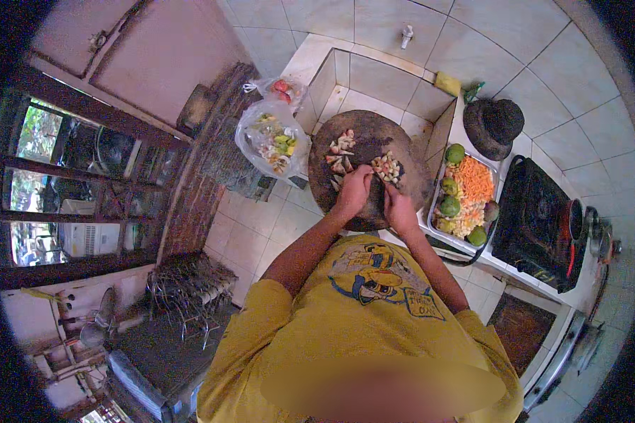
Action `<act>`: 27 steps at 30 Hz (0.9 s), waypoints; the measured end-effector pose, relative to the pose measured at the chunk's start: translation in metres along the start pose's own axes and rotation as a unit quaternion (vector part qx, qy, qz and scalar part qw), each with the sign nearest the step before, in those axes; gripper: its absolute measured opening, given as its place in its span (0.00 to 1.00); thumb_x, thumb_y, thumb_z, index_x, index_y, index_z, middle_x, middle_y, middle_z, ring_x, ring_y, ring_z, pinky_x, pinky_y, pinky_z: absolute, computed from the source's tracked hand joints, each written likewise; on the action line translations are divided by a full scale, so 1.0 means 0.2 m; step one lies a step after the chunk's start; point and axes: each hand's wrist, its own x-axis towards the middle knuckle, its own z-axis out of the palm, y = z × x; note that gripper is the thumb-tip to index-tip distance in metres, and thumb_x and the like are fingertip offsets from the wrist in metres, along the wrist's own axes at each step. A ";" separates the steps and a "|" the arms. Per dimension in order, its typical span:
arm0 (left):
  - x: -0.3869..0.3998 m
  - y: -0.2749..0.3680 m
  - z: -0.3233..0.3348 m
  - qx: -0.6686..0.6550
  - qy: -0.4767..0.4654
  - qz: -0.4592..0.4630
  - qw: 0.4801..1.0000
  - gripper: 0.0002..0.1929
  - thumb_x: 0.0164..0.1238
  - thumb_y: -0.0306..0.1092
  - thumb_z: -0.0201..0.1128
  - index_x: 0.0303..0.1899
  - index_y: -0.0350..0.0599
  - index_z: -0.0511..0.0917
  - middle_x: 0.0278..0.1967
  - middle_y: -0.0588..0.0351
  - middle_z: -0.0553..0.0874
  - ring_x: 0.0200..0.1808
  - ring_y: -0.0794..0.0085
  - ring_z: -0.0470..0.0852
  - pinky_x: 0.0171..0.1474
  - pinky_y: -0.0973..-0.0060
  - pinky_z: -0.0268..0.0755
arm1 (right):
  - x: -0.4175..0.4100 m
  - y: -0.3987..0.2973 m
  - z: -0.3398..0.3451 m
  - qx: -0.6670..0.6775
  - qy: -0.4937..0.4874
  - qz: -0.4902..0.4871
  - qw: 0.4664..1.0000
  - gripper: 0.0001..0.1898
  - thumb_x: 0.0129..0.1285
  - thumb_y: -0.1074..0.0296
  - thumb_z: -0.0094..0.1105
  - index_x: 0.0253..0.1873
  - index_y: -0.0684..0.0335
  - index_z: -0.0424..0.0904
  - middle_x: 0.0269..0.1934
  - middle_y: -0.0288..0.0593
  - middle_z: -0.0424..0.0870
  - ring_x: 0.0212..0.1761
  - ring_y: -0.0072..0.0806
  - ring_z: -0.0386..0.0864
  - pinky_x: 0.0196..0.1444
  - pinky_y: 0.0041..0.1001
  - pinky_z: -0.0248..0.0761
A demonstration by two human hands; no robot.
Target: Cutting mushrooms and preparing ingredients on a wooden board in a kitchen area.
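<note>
A round, dark wooden board [365,124] lies across the tiled sink in front of me. On its left part is a loose row of pale cut pieces with reddish skin [341,150]. Small diced pieces [386,167] form a heap to the right. My left hand [353,191], fingers bent together, is over the board between the row and the heap. Just below the heap is my right hand [400,207], its fingertips close to the diced pieces. Whatever either hand may hold is too small or hidden behind the fingers to make out.
Left of the sink [386,79] sit a plastic bag of scraps [270,140] and a smaller bag [283,91]. To the right, a metal tray [429,224] bears shredded orange food, pale pieces and several green fruits. Beyond are a stone mortar [492,129] and a black stove [534,222].
</note>
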 end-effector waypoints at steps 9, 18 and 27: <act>0.01 0.12 -0.07 -0.051 0.011 0.016 0.999 0.20 0.70 0.22 0.64 0.62 0.42 0.76 0.52 0.42 0.85 0.53 0.44 0.85 0.58 0.58 0.79 | 0.00 -0.02 -0.10 -0.088 -0.028 0.038 0.995 0.21 0.73 0.66 0.53 0.69 0.52 0.79 0.52 0.63 0.85 0.43 0.62 0.87 0.47 0.57 0.81; 0.06 0.18 -0.14 0.169 -0.029 0.183 0.968 0.21 0.61 0.22 0.64 0.56 0.49 0.86 0.55 0.52 0.82 0.59 0.54 0.78 0.64 0.60 0.74 | 0.00 -0.05 -0.15 -0.131 -0.026 -0.016 0.991 0.21 0.73 0.64 0.54 0.69 0.48 0.78 0.53 0.58 0.87 0.42 0.60 0.88 0.45 0.57 0.82; 0.06 0.21 -0.20 0.170 -0.059 0.234 0.955 0.18 0.59 0.23 0.65 0.51 0.53 0.88 0.56 0.56 0.82 0.62 0.56 0.77 0.64 0.60 0.74 | 0.00 -0.02 -0.19 -0.122 -0.038 -0.037 0.991 0.21 0.74 0.65 0.52 0.69 0.47 0.77 0.49 0.57 0.87 0.40 0.59 0.87 0.45 0.56 0.82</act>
